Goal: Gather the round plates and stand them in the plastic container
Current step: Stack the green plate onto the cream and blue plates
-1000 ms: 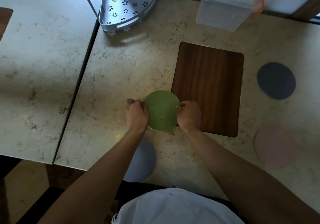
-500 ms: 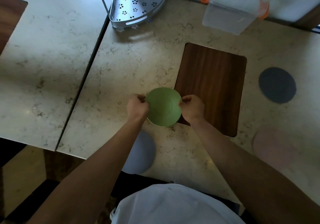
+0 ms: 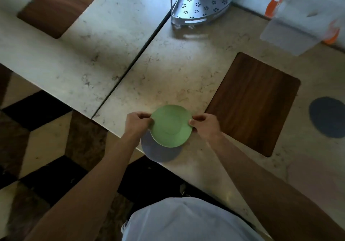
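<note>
I hold a green round plate (image 3: 170, 126) above the near edge of the marble counter. My left hand (image 3: 137, 123) pinches its left rim and my right hand (image 3: 204, 124) pinches its right rim. Directly under it lies a pale blue-grey plate (image 3: 160, 152), partly covered by the green one. A dark blue plate (image 3: 328, 117) rests flat at the right edge. A pink plate (image 3: 306, 168) lies near the front right, half hidden by my right forearm. The clear plastic container (image 3: 296, 26) with orange clips stands at the back right, blurred.
A dark wooden board (image 3: 252, 102) lies right of my hands; another wooden board (image 3: 59, 5) sits at the far left. A perforated metal corner rack (image 3: 199, 7) stands at the back. A seam (image 3: 130, 67) divides two counter slabs. Patterned floor (image 3: 37, 147) shows at the left.
Both hands carried the green plate back toward me, and it now hangs over the blue-grey plate. The view swung left, so the floor and the left board came into sight.
</note>
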{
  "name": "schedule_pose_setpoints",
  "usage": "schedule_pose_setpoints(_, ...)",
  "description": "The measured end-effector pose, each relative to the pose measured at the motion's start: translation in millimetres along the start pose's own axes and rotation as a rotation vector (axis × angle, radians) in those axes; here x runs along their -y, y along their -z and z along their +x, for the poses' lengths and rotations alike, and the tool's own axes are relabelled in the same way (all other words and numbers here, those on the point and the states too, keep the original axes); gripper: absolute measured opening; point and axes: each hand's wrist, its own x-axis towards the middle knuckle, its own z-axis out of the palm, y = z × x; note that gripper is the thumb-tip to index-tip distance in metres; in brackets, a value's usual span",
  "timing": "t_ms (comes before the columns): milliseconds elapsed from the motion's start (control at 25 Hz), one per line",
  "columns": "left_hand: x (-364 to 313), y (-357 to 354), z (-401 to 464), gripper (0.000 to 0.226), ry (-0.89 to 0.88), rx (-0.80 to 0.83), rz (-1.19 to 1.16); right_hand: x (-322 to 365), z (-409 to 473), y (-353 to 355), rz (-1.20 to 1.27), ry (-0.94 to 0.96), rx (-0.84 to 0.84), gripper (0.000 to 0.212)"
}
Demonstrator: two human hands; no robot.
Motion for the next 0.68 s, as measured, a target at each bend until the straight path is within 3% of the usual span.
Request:
schedule_pose_setpoints(200,49,31,-15,0.018,0.093,-0.028,0.040,-13,-20,-28,-0.194,0.062,0.057,0.016)
schedule_pose_setpoints(400,55,32,-19,0.018,0.049,-0.057,0.093,-17,-31,-38,-0.368,0.142,-0.016,0.020)
schedule_pose_setpoints(680,57,27,-25,0.015,-0.017,-0.051,0.146,-17,-37,-37,-0.417,0.172,-0.055,0.018)
